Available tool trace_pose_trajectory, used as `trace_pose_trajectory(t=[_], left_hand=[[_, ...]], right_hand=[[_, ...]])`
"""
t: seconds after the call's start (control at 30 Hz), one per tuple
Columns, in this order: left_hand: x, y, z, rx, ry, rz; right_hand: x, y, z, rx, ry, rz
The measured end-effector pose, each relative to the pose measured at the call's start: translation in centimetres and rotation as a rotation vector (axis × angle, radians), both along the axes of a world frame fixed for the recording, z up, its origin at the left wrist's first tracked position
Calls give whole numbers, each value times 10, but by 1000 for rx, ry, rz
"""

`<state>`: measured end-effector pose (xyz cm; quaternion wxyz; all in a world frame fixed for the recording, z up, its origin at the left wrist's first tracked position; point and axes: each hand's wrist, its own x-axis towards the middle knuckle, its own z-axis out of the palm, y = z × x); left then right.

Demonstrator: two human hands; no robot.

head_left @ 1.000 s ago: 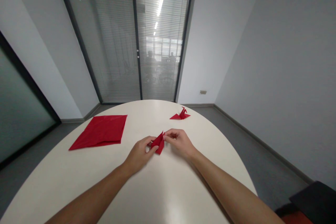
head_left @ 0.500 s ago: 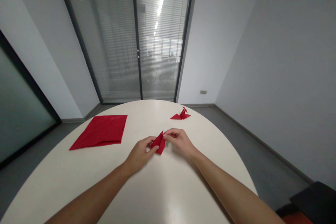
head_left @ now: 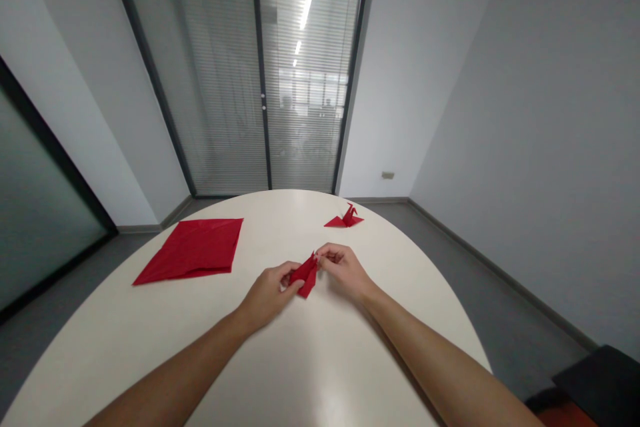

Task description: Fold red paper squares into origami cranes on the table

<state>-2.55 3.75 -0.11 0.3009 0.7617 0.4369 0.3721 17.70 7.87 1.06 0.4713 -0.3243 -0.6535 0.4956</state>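
A small folded piece of red origami paper is held between my two hands above the middle of the table. My left hand grips its left side, thumb on the near face and the other fingers partly hidden behind. At the upper right tip, my right hand pinches the paper between thumb and forefinger. Beyond my right hand stands a finished-looking red paper crane with spread wings. To the left lies a stack of flat red paper sheets.
The round white table spreads out beneath my arms. A black chair with an orange-red part stands at the lower right. Behind the table are a glass partition with blinds and a wall socket.
My right hand has shifted slightly right, and the paper's pinched tip now leans further that way. My left hand keeps its grip. The crane and flat sheets stay in place.
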Motion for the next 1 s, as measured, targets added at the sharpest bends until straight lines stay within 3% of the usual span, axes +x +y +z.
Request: trace_pose_trajectory(t=[0.17, 0.53, 0.7, 1.0], left_hand=[[-1, 1, -2, -8, 25, 4], [-1, 1, -2, -21, 27, 45], [0, 0, 1, -32, -35, 29], [2, 3, 0, -91, -145, 39]], right_hand=[[2, 6, -5, -44, 11, -14], [5, 0, 5, -74, -9, 36], [2, -2, 7, -6, -46, 33], [-2, -5, -2, -57, -68, 69]])
